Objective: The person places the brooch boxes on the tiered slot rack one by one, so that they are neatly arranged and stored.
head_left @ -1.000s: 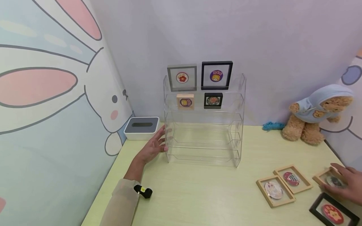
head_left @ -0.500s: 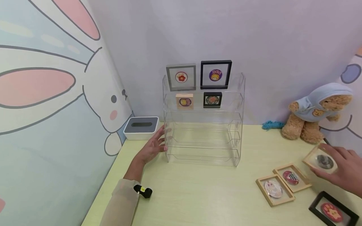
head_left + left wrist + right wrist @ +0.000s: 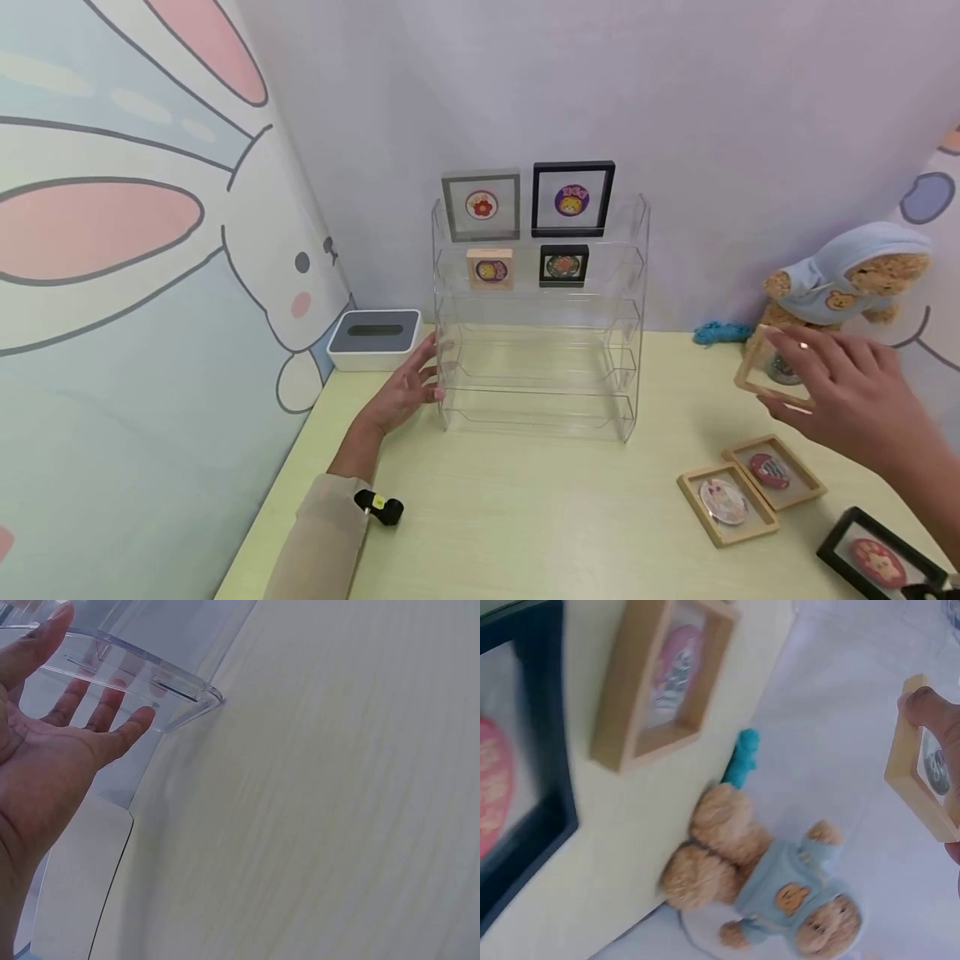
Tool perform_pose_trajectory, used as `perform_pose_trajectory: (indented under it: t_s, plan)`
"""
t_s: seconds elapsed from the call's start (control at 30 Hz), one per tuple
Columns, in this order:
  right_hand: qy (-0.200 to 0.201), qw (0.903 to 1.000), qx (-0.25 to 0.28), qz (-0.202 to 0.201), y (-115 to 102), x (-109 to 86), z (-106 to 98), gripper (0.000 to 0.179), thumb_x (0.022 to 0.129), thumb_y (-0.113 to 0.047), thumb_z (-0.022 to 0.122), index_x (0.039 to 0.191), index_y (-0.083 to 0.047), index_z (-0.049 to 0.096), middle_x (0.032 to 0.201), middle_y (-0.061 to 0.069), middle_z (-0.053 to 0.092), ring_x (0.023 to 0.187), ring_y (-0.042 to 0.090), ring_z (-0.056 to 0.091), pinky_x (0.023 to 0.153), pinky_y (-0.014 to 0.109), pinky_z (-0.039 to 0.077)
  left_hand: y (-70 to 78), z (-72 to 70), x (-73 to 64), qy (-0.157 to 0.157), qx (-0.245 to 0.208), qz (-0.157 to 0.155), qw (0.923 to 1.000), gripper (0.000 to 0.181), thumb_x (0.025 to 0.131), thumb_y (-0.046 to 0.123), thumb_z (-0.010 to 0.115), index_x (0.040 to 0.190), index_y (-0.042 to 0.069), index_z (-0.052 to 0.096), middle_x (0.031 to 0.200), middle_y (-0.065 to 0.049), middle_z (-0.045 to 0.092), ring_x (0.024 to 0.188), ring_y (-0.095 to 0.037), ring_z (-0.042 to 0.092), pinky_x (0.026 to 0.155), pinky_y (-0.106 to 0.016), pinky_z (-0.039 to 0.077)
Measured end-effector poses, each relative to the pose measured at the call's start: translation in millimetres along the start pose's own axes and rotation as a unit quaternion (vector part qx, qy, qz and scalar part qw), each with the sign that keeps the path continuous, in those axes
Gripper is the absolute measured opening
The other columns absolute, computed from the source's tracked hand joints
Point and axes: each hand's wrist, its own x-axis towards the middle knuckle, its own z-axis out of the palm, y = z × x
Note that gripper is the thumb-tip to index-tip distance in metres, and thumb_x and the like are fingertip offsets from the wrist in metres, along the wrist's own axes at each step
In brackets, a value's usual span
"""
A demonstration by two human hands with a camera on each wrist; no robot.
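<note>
A clear acrylic display rack [image 3: 540, 392] with stepped shelves stands at mid-table. At its left side panel rests my left hand [image 3: 405, 392], fingers spread and fairly straight; the left wrist view shows this hand [image 3: 60, 750] beside the clear plastic. Held up in the air at the right, a light wooden frame [image 3: 752, 379] with a dark round badge is gripped between the thumb and fingers of my right hand [image 3: 855, 396]. In the right wrist view this frame [image 3: 907, 769] is tilted and cut off by the edge. Below lie two wooden frames [image 3: 720, 537] and a black frame [image 3: 840, 533].
On the rack's top shelf stand a grey frame [image 3: 450, 208] and a black frame [image 3: 536, 204]. A small wooden frame [image 3: 491, 254] and small black frame [image 3: 564, 250] sit one step lower. A tissue box [image 3: 371, 361], teddy bear [image 3: 832, 292] and blue item [image 3: 722, 333] stand behind.
My right hand has lifted the wooden frame off the table at the far right and carried it up and leftward, in front of the teddy bear. My left hand stays at the rack.
</note>
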Motion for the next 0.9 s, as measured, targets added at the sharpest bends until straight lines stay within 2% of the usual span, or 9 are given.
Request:
perform_pose_trajectory:
  t_s: [0.13,0.37,0.47,0.7,0.9]
  plan:
    - [0.034,0.9989,0.027,-0.017,-11.0,24.2,3.6,0.084,0.112,-0.071,0.036,0.146,0.001,0.065,0.132,0.032,0.069,0.102,0.058,0.055,0.079,0.067,0.035,-0.8,-0.6,0.4,-0.002,0.001,0.004,1.0000,0.111,0.097,0.013,0.085,0.177,0.046,0.016,0.184,-0.007,0.013,0.167,-0.049,0.022,0.129,-0.074,0.026]
    - [0.057,0.9969,0.044,-0.031,-26.8,55.2,12.4,0.078,0.113,-0.068,0.040,0.147,-0.002,0.067,0.134,0.028,0.071,0.107,0.057,0.058,0.083,0.070,0.041,-0.6,-0.2,-0.3,-0.007,-0.002,0.012,0.9999,0.110,0.098,0.007,0.082,0.177,0.044,0.016,0.183,-0.009,0.014,0.167,-0.049,0.023,0.128,-0.073,0.028]
    - [0.060,0.9956,0.061,-0.038,-33.6,66.3,17.7,0.076,0.113,-0.066,0.043,0.146,-0.002,0.067,0.136,0.029,0.070,0.110,0.057,0.059,0.085,0.071,0.041,0.6,0.8,-1.0,-0.006,-0.003,0.011,0.9999,0.110,0.098,0.003,0.080,0.178,0.042,0.016,0.183,-0.010,0.014,0.167,-0.049,0.023,0.128,-0.072,0.030]
    - [0.061,0.9928,0.080,-0.066,-51.5,92.4,32.4,0.070,0.115,-0.062,0.044,0.148,-0.004,0.066,0.141,0.027,0.069,0.115,0.053,0.060,0.088,0.069,0.042,1.0,1.4,-1.8,-0.004,0.006,0.010,0.9999,0.110,0.098,0.007,0.082,0.178,0.040,0.013,0.184,-0.010,0.012,0.167,-0.049,0.024,0.127,-0.065,0.035]
    - [0.061,0.9910,0.076,-0.092,-65.6,113.2,52.4,0.065,0.116,-0.056,0.045,0.150,-0.005,0.065,0.145,0.027,0.068,0.117,0.051,0.062,0.092,0.068,0.043,-0.4,0.8,-0.9,-0.001,-0.002,0.008,1.0000,0.114,0.095,0.011,0.086,0.179,0.039,0.013,0.183,-0.010,0.012,0.166,-0.050,0.023,0.128,-0.070,0.030]
